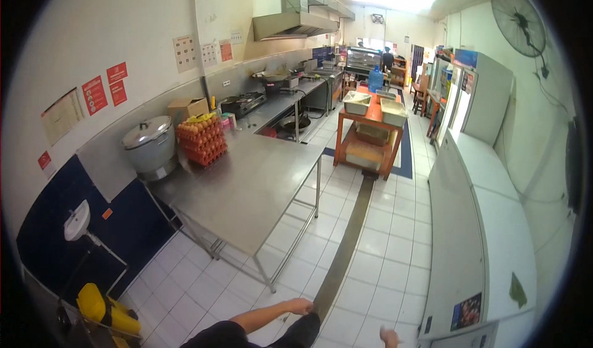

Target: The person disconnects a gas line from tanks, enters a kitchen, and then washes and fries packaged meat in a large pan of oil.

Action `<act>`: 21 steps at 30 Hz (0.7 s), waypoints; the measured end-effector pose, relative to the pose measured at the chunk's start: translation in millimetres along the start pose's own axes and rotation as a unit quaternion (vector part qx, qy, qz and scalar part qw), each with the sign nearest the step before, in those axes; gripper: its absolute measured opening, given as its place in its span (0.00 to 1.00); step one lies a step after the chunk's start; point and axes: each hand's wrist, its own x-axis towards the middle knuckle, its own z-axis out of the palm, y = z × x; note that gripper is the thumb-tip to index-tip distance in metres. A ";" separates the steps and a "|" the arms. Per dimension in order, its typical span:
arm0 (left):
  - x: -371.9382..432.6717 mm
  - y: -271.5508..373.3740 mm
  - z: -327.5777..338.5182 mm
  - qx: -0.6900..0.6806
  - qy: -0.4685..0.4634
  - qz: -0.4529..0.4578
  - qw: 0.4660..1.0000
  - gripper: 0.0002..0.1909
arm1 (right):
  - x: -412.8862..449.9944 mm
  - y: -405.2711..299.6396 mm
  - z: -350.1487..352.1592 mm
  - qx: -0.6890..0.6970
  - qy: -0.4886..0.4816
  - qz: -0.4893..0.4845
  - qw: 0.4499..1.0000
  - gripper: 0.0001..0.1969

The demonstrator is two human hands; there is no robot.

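Note:
My left hand (301, 306) is loosely curled above my dark-clothed leg, at the bottom of the view; whether it holds anything cannot be told. My right hand (389, 336) shows only in part at the lower edge, over the white floor tiles, with no object visible in it. Ahead and to the left stands a stainless steel table (252, 181). Stacked red egg trays with brown eggs (202, 139) sit near its back, beside a large lidded metal cooker (150, 146). Neither hand touches these things.
Chest freezers (502, 218) line the right side. An orange wooden table (370, 114) with metal containers stands ahead. A covered floor channel (345, 250) runs between. A small sink (78, 220) and yellow bins (104, 308) are at left. A person (387, 60) stands far back.

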 end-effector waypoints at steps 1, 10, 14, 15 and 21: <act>32.1 -6.3 -24.0 -0.009 -0.013 0.040 0.999 0.14 | 19.4 28.9 3.9 -0.380 0.221 0.043 0.897 0.17; 297.6 -61.8 -243.6 -0.104 -0.046 0.179 0.977 0.16 | 207.1 -160.2 -154.7 0.001 0.057 0.089 0.994 0.09; 402.9 -133.6 -351.5 -0.015 -0.099 0.124 0.987 0.25 | 341.7 -217.4 -133.1 0.007 -0.035 0.048 0.998 0.13; 423.0 -156.7 -378.8 0.011 -0.067 0.112 0.991 0.29 | 372.1 -226.3 -128.1 0.007 -0.057 0.043 0.997 0.14; 500.5 -281.4 -534.6 -0.078 0.108 -0.030 0.991 0.25 | 587.0 -245.4 -156.7 -0.021 -0.178 0.058 0.982 0.19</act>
